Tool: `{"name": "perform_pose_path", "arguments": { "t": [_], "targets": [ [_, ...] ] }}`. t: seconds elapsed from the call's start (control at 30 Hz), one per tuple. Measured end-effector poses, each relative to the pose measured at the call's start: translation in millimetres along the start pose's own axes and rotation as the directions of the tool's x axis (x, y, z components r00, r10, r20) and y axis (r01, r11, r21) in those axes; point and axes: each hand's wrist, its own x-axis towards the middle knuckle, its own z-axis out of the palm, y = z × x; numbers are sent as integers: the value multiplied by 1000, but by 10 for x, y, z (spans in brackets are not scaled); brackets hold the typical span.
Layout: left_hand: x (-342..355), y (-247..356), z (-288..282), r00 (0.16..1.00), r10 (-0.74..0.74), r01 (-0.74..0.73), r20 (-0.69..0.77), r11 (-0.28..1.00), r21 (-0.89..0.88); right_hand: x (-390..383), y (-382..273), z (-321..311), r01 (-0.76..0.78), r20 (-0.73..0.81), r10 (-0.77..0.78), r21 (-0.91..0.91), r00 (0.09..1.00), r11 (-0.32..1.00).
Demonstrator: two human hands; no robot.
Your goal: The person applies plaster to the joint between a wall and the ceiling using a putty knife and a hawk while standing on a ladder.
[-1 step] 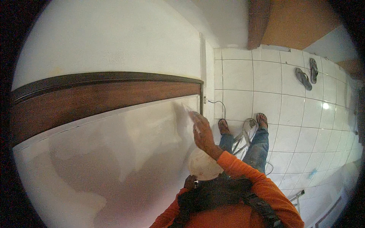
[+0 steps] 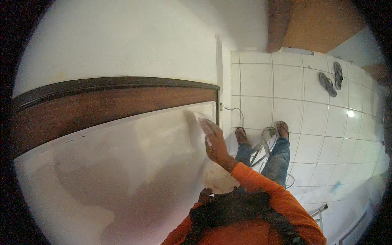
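Note:
My right hand (image 2: 215,143) grips a pale, thin flat tool (image 2: 200,119), resembling a putty knife, held at the white-coated panel (image 2: 122,155) just below a dark wood strip (image 2: 114,94). I cannot tell whether the blade touches it. The panel has uneven grey and white patches. My left hand (image 2: 204,195), small and dark at the lower middle, holds the edge of a round, pale container or board (image 2: 220,179) smeared with light material. Its fingers are mostly hidden behind that object and the black chest strap.
My sandaled feet (image 2: 282,127) are on white floor tiles (image 2: 318,114), around a metal stepladder (image 2: 267,134). A cord (image 2: 239,112) runs from a wall socket (image 2: 221,107). A pair of flip-flops (image 2: 327,85) lies at upper right. A metal frame (image 2: 322,210) stands at lower right.
My right hand and the flat tool have shifted slightly left along the panel. My left hand stays on the round object.

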Motion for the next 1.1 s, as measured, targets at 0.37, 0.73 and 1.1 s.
{"name": "perform_pose_path", "arguments": {
  "t": [0.37, 0.73, 1.1],
  "targets": [
    [-130, -97, -39, 993, 3, -6, 115, 1000, 26, 272, -299, 633, 108, 144, -109, 12, 984, 994],
    [54, 14, -76, 979, 173, -190, 112, 969, 161, -346, 1060, 405, -240, 266, 247, -57, 932, 969],
    [-147, -94, 84, 996, -52, 63, 79, 988, -138, 679, -658, -19, 68, 454, 8, -151, 891, 986]
  ]
}}
